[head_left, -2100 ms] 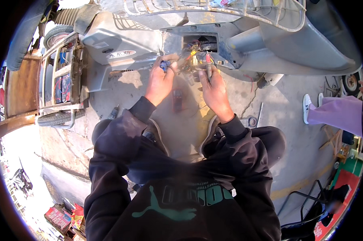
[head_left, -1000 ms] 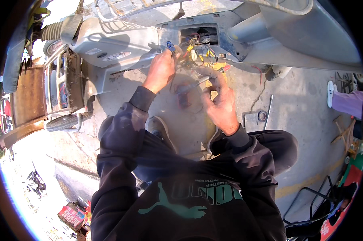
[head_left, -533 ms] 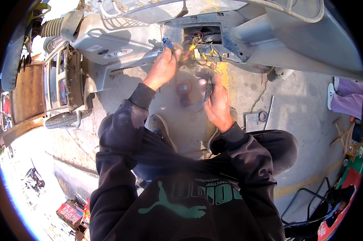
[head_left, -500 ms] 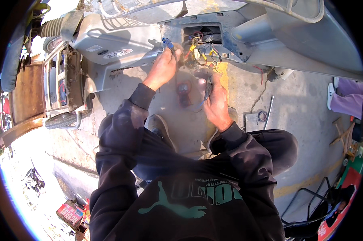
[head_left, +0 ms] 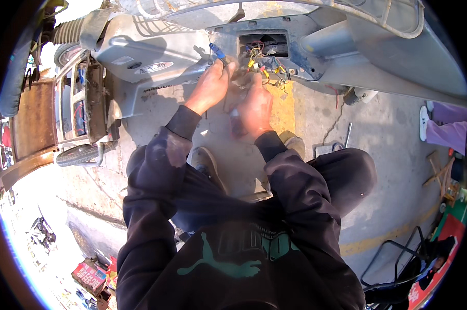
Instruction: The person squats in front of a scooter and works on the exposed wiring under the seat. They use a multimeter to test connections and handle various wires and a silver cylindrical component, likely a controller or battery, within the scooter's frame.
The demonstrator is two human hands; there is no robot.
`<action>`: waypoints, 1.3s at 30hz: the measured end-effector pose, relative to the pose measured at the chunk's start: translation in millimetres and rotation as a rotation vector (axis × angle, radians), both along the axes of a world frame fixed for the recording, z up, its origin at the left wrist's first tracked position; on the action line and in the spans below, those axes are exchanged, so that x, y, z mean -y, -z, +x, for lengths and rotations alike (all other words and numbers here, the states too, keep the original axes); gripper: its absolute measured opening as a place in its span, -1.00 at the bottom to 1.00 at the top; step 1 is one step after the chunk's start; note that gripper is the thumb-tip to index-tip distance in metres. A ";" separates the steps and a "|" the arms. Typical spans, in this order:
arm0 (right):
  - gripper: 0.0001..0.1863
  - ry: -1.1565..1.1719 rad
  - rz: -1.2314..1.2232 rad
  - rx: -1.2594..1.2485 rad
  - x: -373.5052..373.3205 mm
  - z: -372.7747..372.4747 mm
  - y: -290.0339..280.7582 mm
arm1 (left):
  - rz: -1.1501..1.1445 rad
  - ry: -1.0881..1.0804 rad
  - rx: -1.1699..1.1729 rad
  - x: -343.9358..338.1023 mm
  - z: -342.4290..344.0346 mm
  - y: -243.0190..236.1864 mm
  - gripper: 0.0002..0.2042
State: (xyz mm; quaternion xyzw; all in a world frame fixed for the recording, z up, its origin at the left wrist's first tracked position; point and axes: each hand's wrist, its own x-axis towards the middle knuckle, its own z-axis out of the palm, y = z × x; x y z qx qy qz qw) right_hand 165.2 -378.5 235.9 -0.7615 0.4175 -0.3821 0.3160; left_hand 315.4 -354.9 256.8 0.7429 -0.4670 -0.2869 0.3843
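My left hand point(head_left: 210, 88) is closed on a blue connector point(head_left: 217, 51) with a cable, just left of a rectangular opening point(head_left: 264, 40) in the grey scooter body point(head_left: 148, 44). A tangle of coloured wires point(head_left: 259, 59) with yellow connectors hangs from the opening. My right hand point(head_left: 254, 108) reaches up beside my left, just below the wires, blurred by motion, its fingers bent around something I cannot make out. A blurred red object point(head_left: 237, 129) lies beneath it, partly covered.
An open rusty frame point(head_left: 82, 101) with wires and wheels stands left. A metal rod point(head_left: 349, 135) lies on the ground beside my right knee. Another person's legs in purple trousers point(head_left: 445, 132) are at the right edge. Wooden pieces point(head_left: 437, 178) and a black metal frame point(head_left: 393, 258) sit lower right.
My right hand has moved left and up to the wires beside my left hand. My left hand stays nearly in place, the blue connector now tilted more toward upper left.
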 end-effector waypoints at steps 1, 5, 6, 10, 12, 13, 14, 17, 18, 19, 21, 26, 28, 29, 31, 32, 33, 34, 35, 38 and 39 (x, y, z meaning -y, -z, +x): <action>-0.64 0.026 0.031 0.006 1.2 1.4 2.8 | -0.027 -0.002 -0.064 0.2 -1.0 1.3 -0.60; -0.61 0.096 0.160 0.061 1.0 6.3 1.3 | -0.092 -0.008 -0.071 -1.1 1.0 7.7 -0.62; -0.61 0.112 0.193 0.081 0.0 6.3 -3.3 | -0.097 -0.002 -0.013 0.3 0.3 3.8 -0.63; -0.69 0.157 0.018 0.127 -3.3 5.7 -11.3 | -0.052 0.016 -0.015 -7.0 -6.5 -18.3 -0.67; -0.72 0.149 0.026 0.114 -3.2 6.0 -11.9 | 0.009 0.036 0.057 -8.9 -4.6 -24.4 -0.70; -0.72 0.150 0.019 0.113 -2.9 6.8 -12.7 | -0.005 0.036 0.067 -8.7 -3.2 -21.9 -0.71; -0.72 0.151 0.012 0.112 -2.0 7.2 -13.9 | -0.018 0.035 0.078 -7.7 -1.8 -17.2 -0.72; -0.72 0.161 0.016 0.079 -0.7 7.4 -11.0 | -0.023 0.070 0.120 -6.7 -1.2 -17.4 -0.75; -0.72 0.162 0.021 0.065 -0.3 8.2 -11.5 | -0.019 0.084 0.138 -6.5 -0.6 -19.1 -0.76; -0.72 0.154 0.043 0.053 -0.2 8.4 -12.4 | -0.029 0.103 0.156 -6.6 1.1 -17.7 -0.77; -0.72 0.138 0.089 0.029 -0.6 8.7 -15.1 | -0.048 0.141 0.192 -6.9 4.8 -16.3 -0.79; -0.73 0.138 0.088 0.064 1.5 12.1 -14.3 | -0.150 0.147 0.177 -7.9 4.7 -21.7 -0.75; -0.72 0.127 0.101 0.057 1.9 11.9 -14.9 | -0.176 0.150 0.188 -7.3 5.6 -19.6 -0.68; -0.72 0.123 0.095 0.051 1.9 11.8 -15.9 | -0.186 0.155 0.209 -7.9 7.1 -17.8 -0.69; -0.72 0.124 0.098 0.047 1.9 11.0 -16.4 | -0.164 0.180 0.262 -8.2 5.4 -20.8 -0.71; -0.71 0.125 0.105 0.050 2.1 10.8 -16.3 | -0.132 0.198 0.296 -9.3 2.8 -23.1 -0.72; -0.71 0.127 0.114 0.054 2.3 10.5 -16.0 | -0.100 0.216 0.331 -10.1 -0.5 -27.5 -0.73; -0.71 0.127 0.111 0.061 2.3 10.0 -15.7 | -0.136 0.225 0.316 -10.3 -4.1 -31.8 -0.74; -0.71 0.129 0.109 0.067 2.3 9.4 -15.3 | -0.172 0.235 0.299 -10.2 -8.0 -35.9 -0.74; -0.70 0.111 0.068 0.081 2.0 11.8 -14.3 | -0.163 0.193 0.295 -11.9 4.5 -14.3 -0.75; -0.69 0.111 0.048 0.080 2.6 11.5 -14.4 | -0.143 0.176 0.295 -10.0 6.2 -13.2 -0.75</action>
